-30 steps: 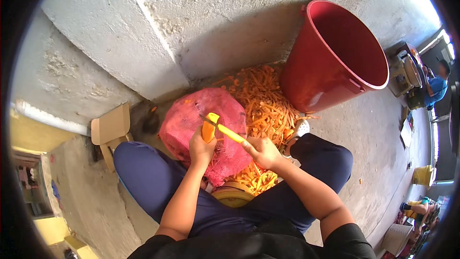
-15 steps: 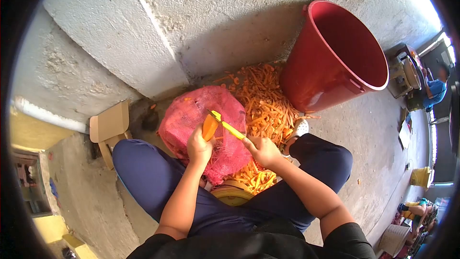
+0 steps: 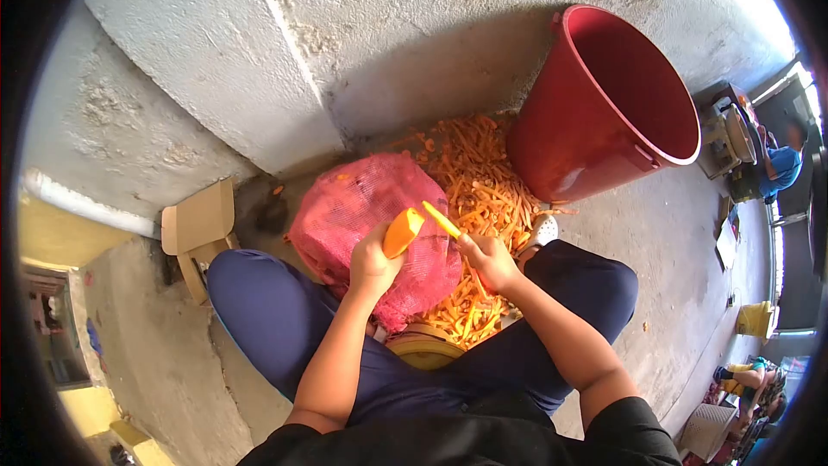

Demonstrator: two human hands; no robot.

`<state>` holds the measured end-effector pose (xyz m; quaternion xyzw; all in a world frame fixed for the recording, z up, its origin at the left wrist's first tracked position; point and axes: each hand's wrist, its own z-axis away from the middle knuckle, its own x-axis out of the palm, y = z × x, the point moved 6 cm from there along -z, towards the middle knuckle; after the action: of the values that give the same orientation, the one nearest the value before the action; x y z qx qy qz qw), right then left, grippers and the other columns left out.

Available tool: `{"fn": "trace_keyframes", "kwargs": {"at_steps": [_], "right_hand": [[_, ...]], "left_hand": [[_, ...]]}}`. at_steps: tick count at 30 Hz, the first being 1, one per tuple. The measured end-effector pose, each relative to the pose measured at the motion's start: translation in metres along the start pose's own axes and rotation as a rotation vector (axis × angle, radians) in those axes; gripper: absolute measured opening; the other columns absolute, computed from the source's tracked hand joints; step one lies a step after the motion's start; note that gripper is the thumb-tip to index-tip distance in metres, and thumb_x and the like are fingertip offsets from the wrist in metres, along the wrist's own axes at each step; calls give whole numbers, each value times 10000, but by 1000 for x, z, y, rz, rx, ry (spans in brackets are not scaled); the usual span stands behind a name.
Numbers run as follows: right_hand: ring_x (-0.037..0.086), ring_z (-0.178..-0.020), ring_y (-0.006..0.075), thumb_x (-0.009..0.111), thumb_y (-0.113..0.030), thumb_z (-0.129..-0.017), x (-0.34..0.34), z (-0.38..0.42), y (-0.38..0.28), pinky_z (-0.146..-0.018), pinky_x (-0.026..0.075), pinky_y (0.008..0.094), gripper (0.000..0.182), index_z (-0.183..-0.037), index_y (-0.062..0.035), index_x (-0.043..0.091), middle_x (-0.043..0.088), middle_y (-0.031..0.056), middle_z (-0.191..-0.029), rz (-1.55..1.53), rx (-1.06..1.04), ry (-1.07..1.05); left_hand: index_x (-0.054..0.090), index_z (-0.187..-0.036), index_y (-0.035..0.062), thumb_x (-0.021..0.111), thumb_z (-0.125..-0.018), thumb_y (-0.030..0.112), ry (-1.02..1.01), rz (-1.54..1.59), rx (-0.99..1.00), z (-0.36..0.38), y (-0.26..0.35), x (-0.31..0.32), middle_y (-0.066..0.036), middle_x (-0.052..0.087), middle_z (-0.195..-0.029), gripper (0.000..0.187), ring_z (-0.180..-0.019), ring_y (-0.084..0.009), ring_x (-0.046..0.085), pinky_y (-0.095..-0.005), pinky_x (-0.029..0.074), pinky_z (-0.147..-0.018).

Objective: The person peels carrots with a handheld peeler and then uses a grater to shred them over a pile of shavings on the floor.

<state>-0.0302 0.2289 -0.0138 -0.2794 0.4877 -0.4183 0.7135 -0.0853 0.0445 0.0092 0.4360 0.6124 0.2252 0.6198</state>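
My left hand (image 3: 373, 264) is closed around a bright orange carrot (image 3: 404, 231), its peeled end pointing up and away from me. My right hand (image 3: 492, 262) grips a yellow-handled peeler (image 3: 441, 219), held just right of the carrot with a narrow gap between them. Its blade is hard to make out at this angle. Below both hands bulges a red mesh sack (image 3: 366, 207), its contents mostly hidden. Orange peelings (image 3: 483, 181) lie heaped along the sack's right side. More strips rest by a yellow round container (image 3: 423, 351) between my legs.
A tall dark-red bin (image 3: 573, 129) stands tilted in view beyond the peelings, near the rough wall (image 3: 431, 43). An open cardboard box (image 3: 198, 220) sits at the left. Two people, one in a blue shirt (image 3: 783, 168), are farther off at the right, near a yellow bucket (image 3: 755, 319).
The peeler has come off the carrot's tip and shifted right. My left hand has moved slightly right, turning the carrot so that it leans to the right.
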Motion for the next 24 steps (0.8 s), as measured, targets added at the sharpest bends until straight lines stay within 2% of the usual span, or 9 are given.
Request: {"fn": "trace_keyframes", "kwargs": {"at_steps": [2, 6, 12, 18, 24], "right_hand": [[520, -565, 283, 396, -390, -853, -7, 15, -34, -557, 396, 379, 434, -759, 13, 525, 503, 174, -582, 24, -131, -12], [516, -587, 325, 404, -395, -847, 0, 19, -32, -570, 397, 394, 430, -762, 9, 524, 516, 191, -616, 79, -95, -55], [524, -599, 328, 413, -391, -843, 0, 23, -31, -578, 401, 393, 425, -742, 4, 533, 522, 190, -620, 75, -62, -52], [529, -606, 324, 412, -378, -846, 3, 25, -24, -583, 404, 395, 410, -743, -2, 540, 528, 184, -624, 85, -78, -68], [540, -650, 348, 364, -414, -853, 2, 26, -23, -602, 407, 416, 448, -753, -15, 541, 535, 194, -631, 152, -76, -102]], "left_hand": [[539, -886, 42, 619, -628, 59, 1, -14, -47, 1, -9, 1, -177, 571, -753, 270, -722, -344, 557, -377, 445, -605], [538, -885, 38, 623, -617, 62, 13, -1, -59, 4, -13, 1, -182, 568, -748, 283, -720, -349, 556, -387, 443, -606], [538, -894, 38, 618, -615, 60, 2, 30, -111, 3, -16, -2, -181, 569, -751, 291, -720, -350, 556, -390, 443, -603], [537, -894, 40, 616, -617, 56, 41, 5, -70, 3, -17, -3, -181, 567, -750, 289, -719, -355, 552, -390, 444, -601], [533, -915, 50, 633, -605, 57, 2, -77, -59, 3, -23, -2, -169, 572, -762, 326, -732, -350, 551, -396, 439, -606]]}}
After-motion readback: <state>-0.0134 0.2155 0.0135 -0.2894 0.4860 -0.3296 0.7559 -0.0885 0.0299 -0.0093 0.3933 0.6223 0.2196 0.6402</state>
